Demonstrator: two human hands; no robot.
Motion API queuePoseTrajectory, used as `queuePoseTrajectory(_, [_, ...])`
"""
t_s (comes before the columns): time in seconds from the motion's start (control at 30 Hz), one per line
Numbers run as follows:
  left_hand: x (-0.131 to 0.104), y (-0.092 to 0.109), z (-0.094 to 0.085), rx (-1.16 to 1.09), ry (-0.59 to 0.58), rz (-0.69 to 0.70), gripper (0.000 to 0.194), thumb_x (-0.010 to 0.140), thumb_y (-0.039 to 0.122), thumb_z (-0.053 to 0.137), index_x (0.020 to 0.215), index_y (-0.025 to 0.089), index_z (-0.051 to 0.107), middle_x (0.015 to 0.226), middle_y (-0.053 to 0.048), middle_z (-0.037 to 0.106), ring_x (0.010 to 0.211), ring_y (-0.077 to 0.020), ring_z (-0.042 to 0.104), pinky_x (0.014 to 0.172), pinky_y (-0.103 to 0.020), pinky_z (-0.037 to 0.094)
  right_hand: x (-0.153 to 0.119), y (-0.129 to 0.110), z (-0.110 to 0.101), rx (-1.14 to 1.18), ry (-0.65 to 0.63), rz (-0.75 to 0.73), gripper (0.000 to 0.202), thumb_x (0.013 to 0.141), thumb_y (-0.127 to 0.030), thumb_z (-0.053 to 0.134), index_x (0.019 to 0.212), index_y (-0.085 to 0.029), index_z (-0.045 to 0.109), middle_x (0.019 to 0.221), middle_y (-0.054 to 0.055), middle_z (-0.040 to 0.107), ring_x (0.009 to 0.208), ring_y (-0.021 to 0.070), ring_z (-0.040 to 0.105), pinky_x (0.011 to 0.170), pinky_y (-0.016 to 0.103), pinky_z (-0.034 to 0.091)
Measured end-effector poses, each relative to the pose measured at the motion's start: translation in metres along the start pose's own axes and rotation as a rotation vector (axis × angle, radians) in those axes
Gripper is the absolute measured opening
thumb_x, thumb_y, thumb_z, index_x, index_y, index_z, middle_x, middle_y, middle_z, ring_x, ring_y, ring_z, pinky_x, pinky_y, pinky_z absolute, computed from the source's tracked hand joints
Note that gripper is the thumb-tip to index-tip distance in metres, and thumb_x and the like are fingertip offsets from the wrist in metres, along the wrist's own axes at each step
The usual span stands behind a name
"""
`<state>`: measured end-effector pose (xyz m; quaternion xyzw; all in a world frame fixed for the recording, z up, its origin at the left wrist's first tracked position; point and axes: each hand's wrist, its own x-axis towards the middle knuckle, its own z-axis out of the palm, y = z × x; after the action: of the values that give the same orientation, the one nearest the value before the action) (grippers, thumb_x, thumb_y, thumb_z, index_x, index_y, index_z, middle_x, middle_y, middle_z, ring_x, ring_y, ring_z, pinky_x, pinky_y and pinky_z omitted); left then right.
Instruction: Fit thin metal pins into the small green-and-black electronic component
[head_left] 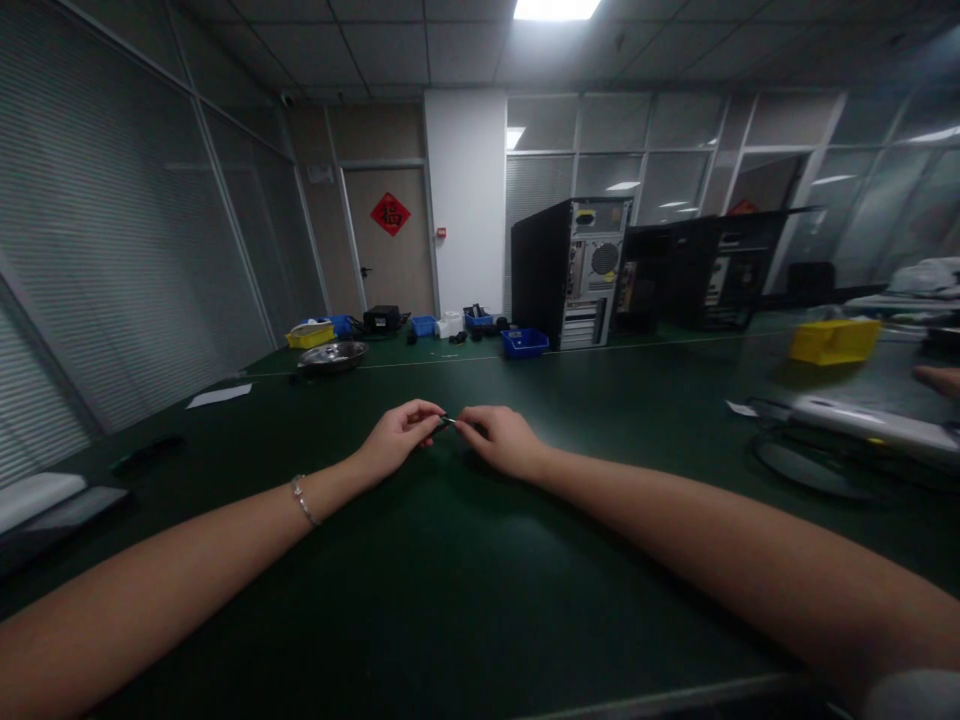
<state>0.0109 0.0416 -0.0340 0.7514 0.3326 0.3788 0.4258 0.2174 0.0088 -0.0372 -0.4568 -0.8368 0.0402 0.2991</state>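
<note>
My left hand (pixel 397 436) and my right hand (pixel 504 440) meet over the middle of the green table (pixel 435 590). Between their fingertips is a small thin dark piece (pixel 447 420) with a light glint, too small to name. My left thumb and fingers pinch its left end; the right thumb and forefinger close on its right end. Most of the piece is hidden by the fingers. Both hands appear just above the tabletop.
Computer towers (pixel 570 275) stand at the back right. Small blue bins (pixel 525 343), a metal bowl (pixel 332 356) and a yellow bin (pixel 309 335) line the back. At right are another yellow bin (pixel 834 341), a blurred silver device (pixel 874 422) with cables, and another person's hand (pixel 939 380).
</note>
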Motion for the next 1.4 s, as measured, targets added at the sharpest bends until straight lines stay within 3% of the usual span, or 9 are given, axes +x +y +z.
queuePoseTrajectory(0.3, [-0.0002,-0.0020,-0.0008,0.113,-0.069,0.091,0.029,0.081,0.031,0.063,0.107,0.018,0.062,0.098,-0.006,0.064,0.084,-0.0195,0.060,0.074,-0.032,0.050,-0.0004,-0.0025,-0.0031,0.026,-0.013,0.004,0.025,0.094,-0.034,0.045,0.095,-0.021,0.065,0.090,0.004,0.067,0.078,0.0163,0.057,0.066,0.025,0.036])
queuePoseTrajectory(0.6, [-0.0031,0.0017,-0.0023,0.412,0.007,0.286,0.021,0.086,0.028,0.057,0.103,0.020,0.065,0.103,-0.007,0.060,0.093,-0.0220,0.057,0.080,-0.033,0.046,-0.0001,-0.0025,-0.0032,-0.006,-0.032,-0.007,0.026,0.094,-0.035,0.044,0.096,-0.021,0.066,0.091,0.004,0.068,0.079,0.0169,0.058,0.064,0.025,0.036])
queuePoseTrajectory(0.9, [-0.0037,0.0022,-0.0052,0.367,-0.037,0.239,0.023,0.085,0.027,0.058,0.105,0.020,0.066,0.098,-0.006,0.063,0.087,-0.0209,0.059,0.077,-0.032,0.046,-0.0002,-0.0032,-0.0040,0.021,-0.043,-0.006,0.026,0.093,-0.035,0.045,0.096,-0.021,0.067,0.088,0.004,0.068,0.074,0.0155,0.057,0.061,0.025,0.035])
queuePoseTrajectory(1.4, [0.0024,-0.0041,-0.0059,0.036,-0.112,0.048,0.025,0.077,0.022,0.067,0.101,0.017,0.067,0.091,-0.005,0.066,0.078,-0.0171,0.062,0.076,-0.034,0.051,-0.0006,-0.0024,-0.0065,0.065,-0.087,-0.004,0.027,0.093,-0.036,0.045,0.095,-0.020,0.067,0.082,0.003,0.066,0.071,0.0146,0.055,0.062,0.024,0.035])
